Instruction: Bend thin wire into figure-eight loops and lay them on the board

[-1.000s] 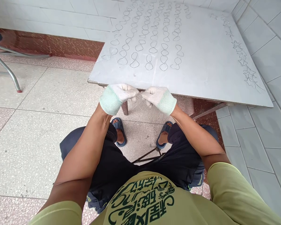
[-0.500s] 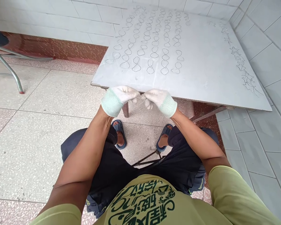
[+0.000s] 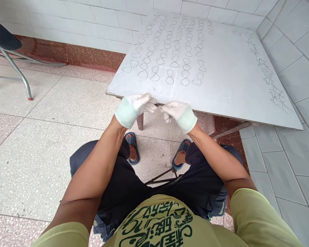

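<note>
My left hand (image 3: 142, 105), in a white glove with a mint cuff, is at the front edge of the table with its fingers bent about a thin pale wire (image 3: 154, 116); its exact grip on the wire is hard to make out. Close by on the right, my right hand (image 3: 177, 111), gloved the same way, pinches the wire between thumb and fingertips. Beyond both hands, rows of thin wire figure-eights (image 3: 170, 76) lie on the white tabletop (image 3: 221, 82).
Star-like wire shapes (image 3: 269, 77) lie in a line along the table's right side. A tiled wall (image 3: 285, 37) borders the table. To the left stands a metal-legged chair (image 3: 16, 70). Under me are dark metal bars (image 3: 161, 176) near my sandals.
The fingers of my left hand have shifted and loosened, with the thumb raised. My right hand keeps its pinch, slightly farther from the left. The view has tilted a little.
</note>
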`<state>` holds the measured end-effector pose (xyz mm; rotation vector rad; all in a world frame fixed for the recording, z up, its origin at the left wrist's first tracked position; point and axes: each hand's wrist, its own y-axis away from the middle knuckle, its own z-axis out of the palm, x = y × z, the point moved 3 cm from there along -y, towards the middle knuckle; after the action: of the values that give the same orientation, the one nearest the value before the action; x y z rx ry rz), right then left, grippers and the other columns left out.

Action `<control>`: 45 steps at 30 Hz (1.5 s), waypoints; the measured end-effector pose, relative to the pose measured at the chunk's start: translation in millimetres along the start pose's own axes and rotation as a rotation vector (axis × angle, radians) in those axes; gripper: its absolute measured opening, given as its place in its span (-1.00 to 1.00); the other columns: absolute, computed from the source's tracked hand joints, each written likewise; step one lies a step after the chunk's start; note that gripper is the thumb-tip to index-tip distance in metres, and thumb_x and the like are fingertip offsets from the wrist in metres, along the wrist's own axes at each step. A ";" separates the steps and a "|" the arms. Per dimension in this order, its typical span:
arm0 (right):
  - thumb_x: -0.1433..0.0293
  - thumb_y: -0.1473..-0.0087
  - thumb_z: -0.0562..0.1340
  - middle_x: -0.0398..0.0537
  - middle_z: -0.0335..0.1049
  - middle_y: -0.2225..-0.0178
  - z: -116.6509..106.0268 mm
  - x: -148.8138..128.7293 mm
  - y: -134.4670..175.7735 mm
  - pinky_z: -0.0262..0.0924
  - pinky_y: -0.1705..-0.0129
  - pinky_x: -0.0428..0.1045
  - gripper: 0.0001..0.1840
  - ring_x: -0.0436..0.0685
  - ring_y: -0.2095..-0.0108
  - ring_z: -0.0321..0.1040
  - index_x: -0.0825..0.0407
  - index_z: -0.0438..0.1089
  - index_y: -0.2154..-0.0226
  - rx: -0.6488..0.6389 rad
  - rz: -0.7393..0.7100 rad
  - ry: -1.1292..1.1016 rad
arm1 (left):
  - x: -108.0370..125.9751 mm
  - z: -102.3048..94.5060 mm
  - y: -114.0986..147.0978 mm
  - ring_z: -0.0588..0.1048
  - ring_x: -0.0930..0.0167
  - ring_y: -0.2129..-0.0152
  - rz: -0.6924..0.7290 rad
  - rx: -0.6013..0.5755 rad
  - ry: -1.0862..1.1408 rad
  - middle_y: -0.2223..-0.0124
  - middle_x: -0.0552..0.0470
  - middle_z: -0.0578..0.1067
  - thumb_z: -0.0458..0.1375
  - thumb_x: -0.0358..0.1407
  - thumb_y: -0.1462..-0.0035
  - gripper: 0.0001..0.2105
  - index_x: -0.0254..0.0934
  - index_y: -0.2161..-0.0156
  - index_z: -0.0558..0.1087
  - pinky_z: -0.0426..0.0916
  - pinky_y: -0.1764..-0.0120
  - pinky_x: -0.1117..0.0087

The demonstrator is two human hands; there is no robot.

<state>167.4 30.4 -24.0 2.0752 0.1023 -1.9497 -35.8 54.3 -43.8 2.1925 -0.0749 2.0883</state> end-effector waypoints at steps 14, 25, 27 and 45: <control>0.46 -0.43 0.34 -0.23 0.47 0.59 4.4 -0.4 1.7 0.28 0.43 -0.11 -0.57 -0.05 0.57 0.35 -0.01 0.46 0.52 0.009 -0.001 -0.007 | 4.8 8.6 6.7 0.69 0.26 0.37 0.038 -0.004 -0.081 0.29 -0.15 0.74 0.51 -0.04 -0.12 -0.69 -0.27 0.34 0.69 0.52 0.39 0.36; 0.49 -0.44 0.33 -0.25 0.44 0.62 11.6 -0.7 6.2 0.23 0.46 -0.13 -0.50 -0.07 0.59 0.31 -0.01 0.43 0.58 0.024 0.021 0.037 | 5.2 32.7 17.5 0.56 0.39 0.44 0.066 0.174 0.064 0.42 -0.01 0.63 0.43 -0.04 -0.15 -0.69 -0.24 0.39 0.57 0.50 0.21 0.33; 0.50 -0.44 0.33 -0.25 0.43 0.63 11.9 -0.3 5.5 0.23 0.47 -0.13 -0.49 -0.08 0.60 0.31 -0.01 0.41 0.58 0.003 0.032 0.035 | 5.3 33.3 15.9 0.55 0.40 0.46 0.046 0.164 0.093 0.44 0.00 0.62 0.44 -0.09 -0.14 -0.72 -0.24 0.41 0.58 0.48 0.24 0.35; 0.46 -0.46 0.35 -0.21 0.53 0.56 0.6 -0.7 -3.3 0.32 0.40 -0.11 -0.55 -0.05 0.53 0.42 0.01 0.50 0.52 -0.038 -0.046 -0.018 | -0.5 25.3 3.4 0.63 0.37 0.41 0.068 0.076 0.051 0.39 -0.07 0.69 0.47 -0.06 -0.21 -0.68 -0.28 0.37 0.62 0.55 0.20 0.36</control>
<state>166.0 33.5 -23.9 2.0476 0.1840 -1.9773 -11.1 48.0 -45.3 2.2069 -0.0670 2.2178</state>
